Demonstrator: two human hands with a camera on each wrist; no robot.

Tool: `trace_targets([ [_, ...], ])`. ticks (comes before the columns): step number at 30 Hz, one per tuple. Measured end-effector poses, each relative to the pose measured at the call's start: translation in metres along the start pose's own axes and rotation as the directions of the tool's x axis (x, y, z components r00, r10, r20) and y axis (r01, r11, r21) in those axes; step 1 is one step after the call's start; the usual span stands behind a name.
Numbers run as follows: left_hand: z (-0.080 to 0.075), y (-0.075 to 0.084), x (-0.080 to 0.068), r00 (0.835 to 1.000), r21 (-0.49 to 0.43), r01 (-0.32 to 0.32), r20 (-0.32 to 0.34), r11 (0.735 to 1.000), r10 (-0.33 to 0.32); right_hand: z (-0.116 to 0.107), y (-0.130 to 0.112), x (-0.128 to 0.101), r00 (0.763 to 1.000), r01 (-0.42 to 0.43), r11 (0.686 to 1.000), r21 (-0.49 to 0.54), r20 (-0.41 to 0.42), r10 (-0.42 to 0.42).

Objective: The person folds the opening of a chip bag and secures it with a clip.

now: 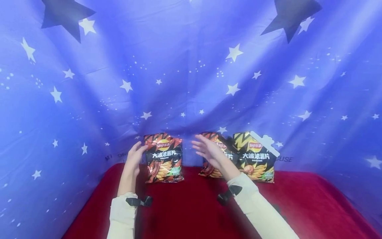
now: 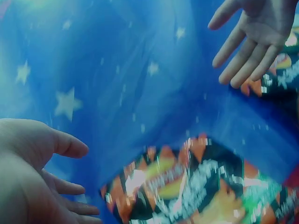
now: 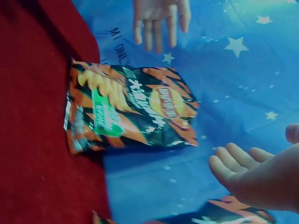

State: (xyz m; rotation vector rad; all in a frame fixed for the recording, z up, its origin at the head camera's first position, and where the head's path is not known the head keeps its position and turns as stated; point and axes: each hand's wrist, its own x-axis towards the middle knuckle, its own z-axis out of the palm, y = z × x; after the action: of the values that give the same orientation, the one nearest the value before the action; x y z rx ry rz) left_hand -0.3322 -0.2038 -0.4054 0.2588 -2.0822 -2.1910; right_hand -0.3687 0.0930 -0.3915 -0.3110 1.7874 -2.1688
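Note:
An orange-and-black chip bag (image 1: 163, 157) stands on the red cloth (image 1: 191, 205), leaning on the blue star fabric. My left hand (image 1: 136, 154) is open just left of it, fingers straight, not touching. My right hand (image 1: 207, 148) is open to its right, palm facing the bag, with a gap between. The right hand partly hides a second orange bag (image 1: 209, 169); a yellow-and-black bag (image 1: 256, 158) stands beside that one. In the right wrist view the first bag (image 3: 131, 109) lies between the left hand (image 3: 159, 18) and the right hand (image 3: 252, 179). In the left wrist view the same bag (image 2: 196, 189) sits below both hands.
Blue star-printed fabric (image 1: 191, 83) forms the back and side walls around the red cloth. The three bags stand in a row along the back wall. Both arms wear cream sleeves with black wrist straps (image 1: 138, 201).

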Motion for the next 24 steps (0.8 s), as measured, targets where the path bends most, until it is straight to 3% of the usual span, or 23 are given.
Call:
trace_targets([
  [7,-0.010,-0.036,0.016,0.987,-0.018,0.142,0.080,0.990,-0.140,-0.001,0.028,0.018,0.994,-0.108,0.980,0.169,0.024,0.105],
  [15,-0.016,-0.062,0.024,0.974,-0.082,0.168,0.164,0.982,-0.153,0.007,0.059,0.028,0.984,-0.178,0.973,0.149,0.042,0.174],
  [24,-0.022,-0.074,0.029,0.973,-0.087,0.199,0.133,0.976,-0.187,0.017,0.083,0.034,0.970,-0.235,0.969,0.076,0.081,0.229],
])
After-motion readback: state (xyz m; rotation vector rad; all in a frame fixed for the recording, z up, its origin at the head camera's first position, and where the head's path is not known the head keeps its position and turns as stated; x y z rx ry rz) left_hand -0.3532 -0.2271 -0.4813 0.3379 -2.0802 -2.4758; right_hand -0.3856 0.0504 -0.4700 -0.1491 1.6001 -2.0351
